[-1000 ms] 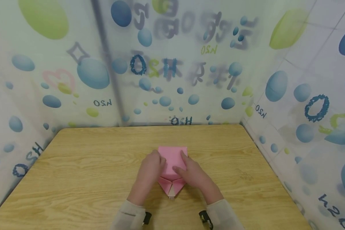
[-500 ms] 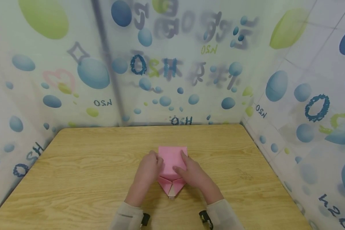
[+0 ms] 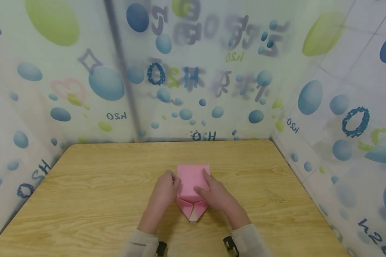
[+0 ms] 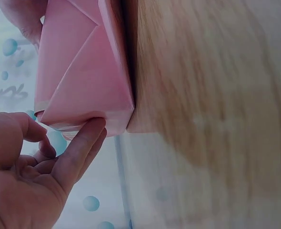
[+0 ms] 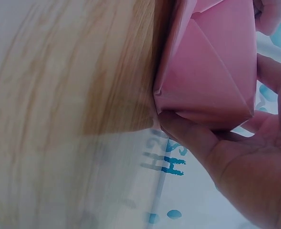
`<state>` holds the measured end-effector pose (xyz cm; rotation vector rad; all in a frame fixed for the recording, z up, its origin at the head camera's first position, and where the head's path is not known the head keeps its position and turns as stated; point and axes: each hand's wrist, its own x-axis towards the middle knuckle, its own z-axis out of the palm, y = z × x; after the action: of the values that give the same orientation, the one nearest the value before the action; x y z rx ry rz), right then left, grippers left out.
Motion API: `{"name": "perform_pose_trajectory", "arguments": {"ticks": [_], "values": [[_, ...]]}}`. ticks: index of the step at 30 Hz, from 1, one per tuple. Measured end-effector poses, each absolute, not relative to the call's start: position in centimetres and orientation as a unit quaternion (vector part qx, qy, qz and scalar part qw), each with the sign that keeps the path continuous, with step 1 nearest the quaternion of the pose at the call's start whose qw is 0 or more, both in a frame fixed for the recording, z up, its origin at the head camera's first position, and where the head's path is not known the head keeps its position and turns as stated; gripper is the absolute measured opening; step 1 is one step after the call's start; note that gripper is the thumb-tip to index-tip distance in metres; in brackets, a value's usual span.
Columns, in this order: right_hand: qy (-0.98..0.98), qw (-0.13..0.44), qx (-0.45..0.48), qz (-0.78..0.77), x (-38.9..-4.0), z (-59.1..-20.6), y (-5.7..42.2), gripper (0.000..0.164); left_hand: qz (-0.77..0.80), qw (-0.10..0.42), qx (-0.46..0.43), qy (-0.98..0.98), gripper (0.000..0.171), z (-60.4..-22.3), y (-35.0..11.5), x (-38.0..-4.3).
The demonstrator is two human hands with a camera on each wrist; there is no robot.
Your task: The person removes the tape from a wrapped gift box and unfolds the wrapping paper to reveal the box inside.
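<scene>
Apparently for steadiness, right hand (image 3: 218,192) grips the pink wrapped box (image 3: 190,180) while left hand (image 3: 164,188) touches its opposite side with straightened fingers, probably flattening paper.

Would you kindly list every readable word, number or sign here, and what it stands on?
Mirrored "H2O", large and small: white, bubble-printed back panel.
Mirrored "H2O": white, bubble-printed left panel.
Large "O", apparently tilted "h2O": white, bubble-printed right panel.
Grey lettering, smallest captions: too blurred or small.
Pink paper-wrapped box: no readable text.
</scene>
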<state>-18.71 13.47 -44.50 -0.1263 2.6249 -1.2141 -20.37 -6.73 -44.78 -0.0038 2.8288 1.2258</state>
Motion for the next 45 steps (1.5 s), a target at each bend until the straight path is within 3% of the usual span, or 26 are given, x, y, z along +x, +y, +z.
{"name": "perform_pose_trajectory", "arguments": {"ticks": [31, 45], "values": [[0.900, 0.114, -0.056, -0.417, -18.7, -44.6, 13.6, 0.080, 0.501, 0.022, -0.011, 0.865, 0.020, -45.3, -8.1, -20.2], [0.902, 0.119, -0.046, -0.413, -18.7, -44.6, 13.5, 0.081, 0.599, 0.058, -0.037, 0.798, 0.025, -45.3, -8.6, -20.0]]}}
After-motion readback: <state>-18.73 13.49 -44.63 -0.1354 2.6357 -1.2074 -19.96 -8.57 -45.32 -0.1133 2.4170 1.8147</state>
